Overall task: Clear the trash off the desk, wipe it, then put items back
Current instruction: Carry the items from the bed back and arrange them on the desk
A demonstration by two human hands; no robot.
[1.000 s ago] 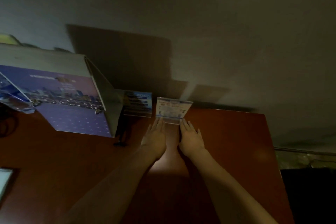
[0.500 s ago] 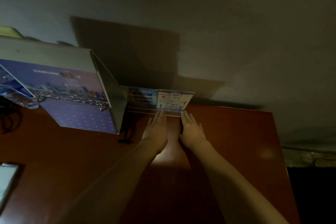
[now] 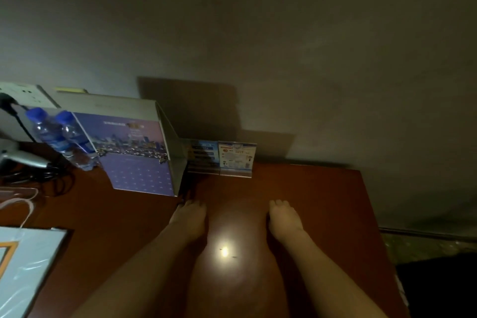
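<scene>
Two small acrylic card stands, one blue (image 3: 202,154) and one white with print (image 3: 236,157), stand side by side against the wall at the back of the reddish-brown desk (image 3: 309,201). My left hand (image 3: 189,219) and my right hand (image 3: 282,218) hover over the desk well in front of the stands, apart from each other. Both have loosely curled fingers and hold nothing.
A large purple-printed box (image 3: 134,152) stands left of the stands. Two water bottles (image 3: 62,134), a hair dryer (image 3: 20,157) with black cord and a wall socket (image 3: 23,93) are at far left. A white sheet in plastic (image 3: 23,266) lies at the near left. The desk's right edge drops to dark floor.
Both hands have let go of the white card stand, pulled back toward me and spread apart. The stand now sits against the wall beside the blue one. The view shifted down and left.
</scene>
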